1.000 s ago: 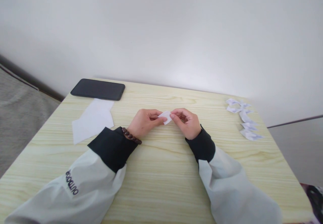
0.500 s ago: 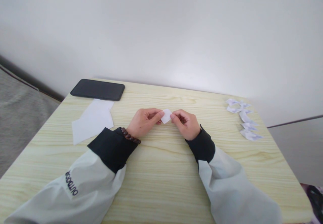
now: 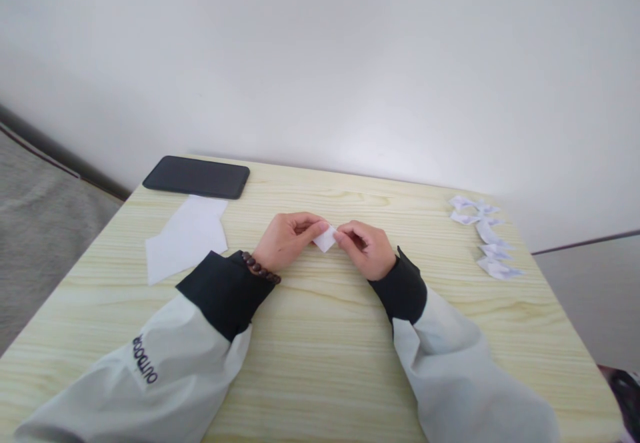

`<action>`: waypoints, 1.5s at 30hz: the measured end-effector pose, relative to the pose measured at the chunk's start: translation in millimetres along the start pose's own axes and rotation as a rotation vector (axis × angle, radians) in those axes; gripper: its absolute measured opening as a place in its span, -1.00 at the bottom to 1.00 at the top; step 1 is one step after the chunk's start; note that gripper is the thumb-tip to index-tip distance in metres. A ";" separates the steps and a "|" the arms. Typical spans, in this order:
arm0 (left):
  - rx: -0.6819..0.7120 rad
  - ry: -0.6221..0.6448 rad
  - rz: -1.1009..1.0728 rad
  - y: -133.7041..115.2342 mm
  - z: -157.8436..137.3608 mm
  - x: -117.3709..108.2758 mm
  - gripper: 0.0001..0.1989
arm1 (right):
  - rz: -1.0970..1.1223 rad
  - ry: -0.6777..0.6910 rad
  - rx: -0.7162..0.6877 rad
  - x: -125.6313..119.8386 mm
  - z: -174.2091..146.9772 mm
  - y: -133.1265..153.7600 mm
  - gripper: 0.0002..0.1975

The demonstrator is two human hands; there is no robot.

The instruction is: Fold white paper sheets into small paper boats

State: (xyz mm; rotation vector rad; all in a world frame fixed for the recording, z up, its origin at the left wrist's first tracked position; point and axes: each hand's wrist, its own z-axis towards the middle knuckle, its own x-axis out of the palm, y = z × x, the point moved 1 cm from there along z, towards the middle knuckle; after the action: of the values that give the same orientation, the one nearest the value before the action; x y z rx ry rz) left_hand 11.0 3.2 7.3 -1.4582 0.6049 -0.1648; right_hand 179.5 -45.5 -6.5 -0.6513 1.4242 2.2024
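Between my hands is a small folded piece of white paper [image 3: 326,239], diamond-shaped, above the middle of the wooden table [image 3: 320,363]. My left hand [image 3: 291,238] pinches its left side between thumb and fingers. At its right corner, my right hand [image 3: 367,246] closes thumb and forefinger on the paper; the other fingers are curled in. Flat white paper sheets [image 3: 187,236] lie to the left of my left hand. Over on the right side sit several folded white paper figures [image 3: 485,230] with pointed ends, grouped close together.
A black smartphone [image 3: 197,176] lies flat at the table's far left corner, touching or nearly touching the paper sheets. Behind the table rises a white wall [image 3: 320,76]. Grey fabric [image 3: 45,223] shows beyond the left edge, and a dark object [image 3: 625,390] beyond the lower right.
The small folded paper has turned and shifted slightly left and toward me between my fingers. Both hands keep nearly the same place; the view has shifted slightly.
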 end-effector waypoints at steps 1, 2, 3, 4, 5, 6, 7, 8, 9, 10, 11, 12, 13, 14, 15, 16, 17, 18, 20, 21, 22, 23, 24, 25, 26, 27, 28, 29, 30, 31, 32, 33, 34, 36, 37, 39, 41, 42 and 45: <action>-0.001 0.001 -0.023 0.3 0.1 0.6 -0.67 | 0.013 -0.012 0.017 -0.1 -0.1 0.1 -0.74; -0.001 0.007 -0.048 0.6 0.0 1.2 -0.65 | 0.024 -0.026 0.030 -0.3 -0.2 0.1 -0.73; 0.002 0.017 -0.068 1.0 -0.2 1.8 -0.63 | 0.032 -0.040 0.043 -0.5 -0.3 0.1 -0.73; 0.002 0.031 -0.077 1.4 -0.5 2.3 -0.62 | 0.039 -0.051 0.055 -0.6 -0.3 0.0 -0.74; -0.002 0.049 -0.075 1.9 -0.9 2.7 -0.60 | 0.044 -0.058 0.064 -0.7 -0.3 -0.2 -0.74; -0.008 0.068 -0.062 2.3 -1.3 2.8 -0.60 | 0.048 -0.059 0.071 -0.8 -0.2 -0.3 -0.75; -0.016 0.086 -0.043 2.8 -1.8 2.8 -0.61 | 0.051 -0.057 0.074 -0.7 -0.1 -0.4 -0.75; -0.025 0.099 -0.024 3.3 -2.1 2.5 -0.63 | 0.052 -0.051 0.069 -0.7 0.1 -0.3 -0.76; -0.033 0.110 -0.008 3.9 -2.4 2.0 -0.65 | 0.051 -0.043 0.060 -0.6 0.2 -0.1 -0.76; -0.038 0.119 0.005 4.6 -2.5 1.4 -0.67 | 0.046 -0.035 0.047 -0.4 0.3 0.2 -0.76; -0.039 0.126 0.018 5.3 -2.5 0.7 -0.69 | 0.041 -0.028 0.032 -0.3 0.3 0.6 -0.77; -0.037 0.133 0.030 5.9 -2.4 0.0 -0.70 | 0.034 -0.019 0.019 -0.2 0.3 0.9 -0.77; -0.035 0.141 0.040 6.4 -2.3 -0.6 -0.71 | 0.027 -0.011 0.010 -0.1 0.2 1.2 -0.77; -0.035 0.148 0.049 6.8 -2.1 -1.0 -0.72 | 0.023 -0.006 0.006 0.1 0.1 1.3 -0.77; -0.037 0.149 0.053 6.9 -1.8 -1.3 -0.73 | 0.023 -0.003 0.009 0.2 -0.1 1.3 -0.77; -0.043 0.147 0.052 6.7 -1.6 -1.5 -0.73 | 0.025 -0.002 0.016 0.2 -0.3 1.2 -0.78; -0.052 0.137 0.046 6.3 -1.3 -1.5 -0.72 | 0.029 -0.008 0.025 0.2 -0.4 1.1 -0.78; -0.061 0.123 0.036 5.7 -1.0 -1.5 -0.72 | 0.033 -0.020 0.037 0.1 -0.6 0.9 -0.77; -0.071 0.099 0.003 4.3 -0.4 -1.3 -0.70 | 0.042 -0.061 0.060 -0.6 -0.9 0.5 -0.77; -0.070 0.097 -0.019 3.8 -0.1 -1.2 -0.69 | 0.046 -0.084 0.067 -1.0 -1.0 0.2 -0.77; -0.064 0.098 -0.039 3.4 0.1 -1.1 -0.67 | 0.049 -0.101 0.071 -1.4 -1.0 0.0 -0.78; -0.056 0.101 -0.055 3.3 0.3 -1.2 -0.66 | 0.049 -0.111 0.071 -1.7 -1.0 -0.3 -0.78; -0.049 0.106 -0.065 3.3 0.5 -1.3 -0.65 | 0.045 -0.111 0.068 -1.8 -1.0 -0.6 -0.79; -0.044 0.108 -0.070 3.5 0.7 -1.4 -0.65 | 0.038 -0.105 0.065 -1.9 -1.0 -1.0 -0.79; -0.044 0.110 -0.070 3.8 0.9 -1.5 -0.65 | 0.032 -0.097 0.062 -1.8 -0.9 -1.5 -0.79; -0.048 0.111 -0.068 4.0 1.0 -1.5 -0.64 | 0.029 -0.091 0.065 -1.6 -0.9 -2.0 -0.79; -0.054 0.112 -0.066 4.1 1.2 -1.3 -0.64 | 0.030 -0.088 0.071 -1.4 -0.8 -2.5 -0.78; -0.058 0.115 -0.069 4.0 1.2 -0.9 -0.64 | 0.036 -0.089 0.083 -1.1 -0.8 -2.9 -0.77; -0.060 0.115 -0.076 3.9 1.2 -0.5 -0.63 | 0.044 -0.093 0.097 -0.9 -0.7 -3.1 -0.77; -0.059 0.113 -0.085 3.9 1.2 -0.1 -0.63 | 0.053 -0.098 0.111 -0.8 -0.7 -3.1 -0.76; -0.057 0.111 -0.093 4.0 1.0 0.3 -0.62 | 0.061 -0.101 0.124 -0.7 -0.7 -3.0 -0.76; -0.056 0.108 -0.094 4.2 0.9 0.6 -0.62 | 0.068 -0.102 0.132 -0.7 -0.7 -2.8 -0.75; -0.056 0.105 -0.085 4.8 0.7 0.7 -0.61 | 0.075 -0.098 0.135 -0.6 -0.8 -2.5 -0.75; -0.058 0.103 -0.042 6.4 0.3 0.6 -0.62 | 0.084 -0.079 0.123 -0.4 -0.9 -2.0 -0.76; -0.060 0.103 -0.020 7.2 0.1 0.4 -0.64 | 0.083 -0.065 0.113 -0.2 -1.0 -1.9 -0.76; -0.070 0.105 -0.002 8.5 -0.4 0.0 -0.69 | 0.075 -0.037 0.097 0.5 -1.1 -1.9 -0.76; -0.090 0.115 -0.005 8.8 -0.9 0.0 -0.70 | 0.063 -0.023 0.093 0.9 -1.0 -2.1 -0.76; -0.098 0.120 -0.006 8.6 -1.1 0.2 -0.69 | 0.061 -0.025 0.094 1.0 -1.0 -2.1 -0.76; -0.076 0.107 -0.013 6.7 -1.2 1.1 -0.66 | 0.065 -0.048 0.098 0.3 -1.0 -2.1 -0.77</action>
State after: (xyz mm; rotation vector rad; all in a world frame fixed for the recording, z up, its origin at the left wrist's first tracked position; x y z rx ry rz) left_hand 9.7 2.6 0.6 -1.5342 0.6951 -0.2336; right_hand 180.6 -45.6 -8.5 -0.5220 1.5374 2.1661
